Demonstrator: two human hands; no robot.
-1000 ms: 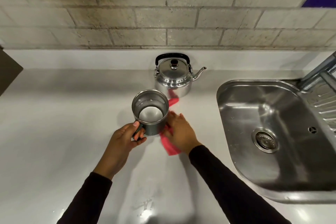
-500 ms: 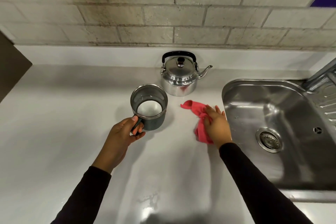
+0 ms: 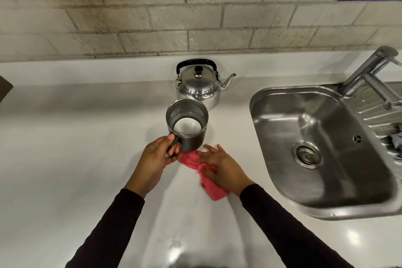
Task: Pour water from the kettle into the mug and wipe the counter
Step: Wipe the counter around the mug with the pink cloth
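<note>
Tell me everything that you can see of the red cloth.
The red cloth is a small, crumpled piece of soft fabric, pinkish red. It lies on the white counter, in front of the mug and left of the sink. The right hand presses flat on its middle with fingers spread. One end reaches toward the mug's base; the other sticks out near the wrist.

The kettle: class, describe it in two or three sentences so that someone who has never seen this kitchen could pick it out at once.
Start at the steel sink on the right, then look left along the white counter to the tiled back wall. The kettle stands there, just behind the grey mug. Unlike the open, dull mug, it is shiny, lidded with a black knob, has a black arched handle, and its curved spout points towards the sink.
</note>
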